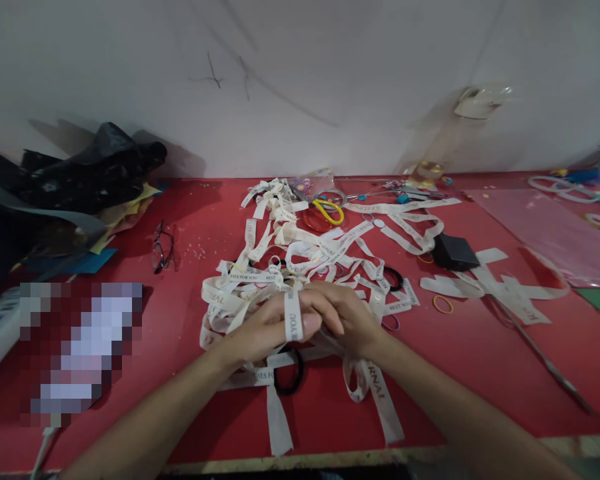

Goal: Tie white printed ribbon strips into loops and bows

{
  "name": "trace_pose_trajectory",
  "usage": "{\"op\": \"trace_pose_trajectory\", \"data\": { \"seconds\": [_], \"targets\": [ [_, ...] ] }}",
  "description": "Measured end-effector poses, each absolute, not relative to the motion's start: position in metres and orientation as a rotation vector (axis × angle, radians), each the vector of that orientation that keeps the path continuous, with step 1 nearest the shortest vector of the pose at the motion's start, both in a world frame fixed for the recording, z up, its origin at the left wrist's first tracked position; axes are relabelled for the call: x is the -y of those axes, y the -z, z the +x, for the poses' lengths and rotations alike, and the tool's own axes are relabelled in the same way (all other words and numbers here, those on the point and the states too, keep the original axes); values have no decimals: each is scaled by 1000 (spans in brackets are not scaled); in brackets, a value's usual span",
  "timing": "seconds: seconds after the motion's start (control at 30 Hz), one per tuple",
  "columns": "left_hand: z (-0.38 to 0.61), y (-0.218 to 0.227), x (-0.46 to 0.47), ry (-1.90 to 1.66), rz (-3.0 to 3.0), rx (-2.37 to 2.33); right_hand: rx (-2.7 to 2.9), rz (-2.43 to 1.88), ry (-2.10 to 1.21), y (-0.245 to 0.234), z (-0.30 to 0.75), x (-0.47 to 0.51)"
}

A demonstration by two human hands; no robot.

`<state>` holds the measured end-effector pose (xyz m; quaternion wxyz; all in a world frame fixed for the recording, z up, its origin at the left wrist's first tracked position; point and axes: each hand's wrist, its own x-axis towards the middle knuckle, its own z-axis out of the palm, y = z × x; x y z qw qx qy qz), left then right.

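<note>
My left hand [260,327] and my right hand [347,317] meet over a tangled heap of printed white ribbon. A white ribbon [293,319] with dark lettering hangs across the front of my left hand's fingers and thumb. My left hand is closed on this ribbon. Curled inward against my left hand, the fingers of my right hand are closed on the ribbon too, though their tips are partly hidden. Loose ribbon ends [280,423] trail below my hands toward the table's front edge. A black hair tie [300,372] lies just under my wrists.
On the red table [180,400] are eyeglasses [163,247] and a blurred-out phone-like object [90,353] with a cable. A black block [455,251], a long thin metal tool [545,360] and a yellow rubber band [443,305] lie right. Yellow-handled scissors [330,211] sit behind the heap.
</note>
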<state>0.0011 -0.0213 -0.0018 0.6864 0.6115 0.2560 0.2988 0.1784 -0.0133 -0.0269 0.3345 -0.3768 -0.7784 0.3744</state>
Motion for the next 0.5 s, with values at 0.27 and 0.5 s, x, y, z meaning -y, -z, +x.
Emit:
{"op": "trace_pose_trajectory", "data": {
  "seconds": [0.27,0.5],
  "targets": [
    [5,-15,33,-561,1533,-475,2079,-1057,-1039,21,177,17],
    [0,-4,21,-749,1608,-596,2041,-1066,-779,37,177,14]
  ]
}}
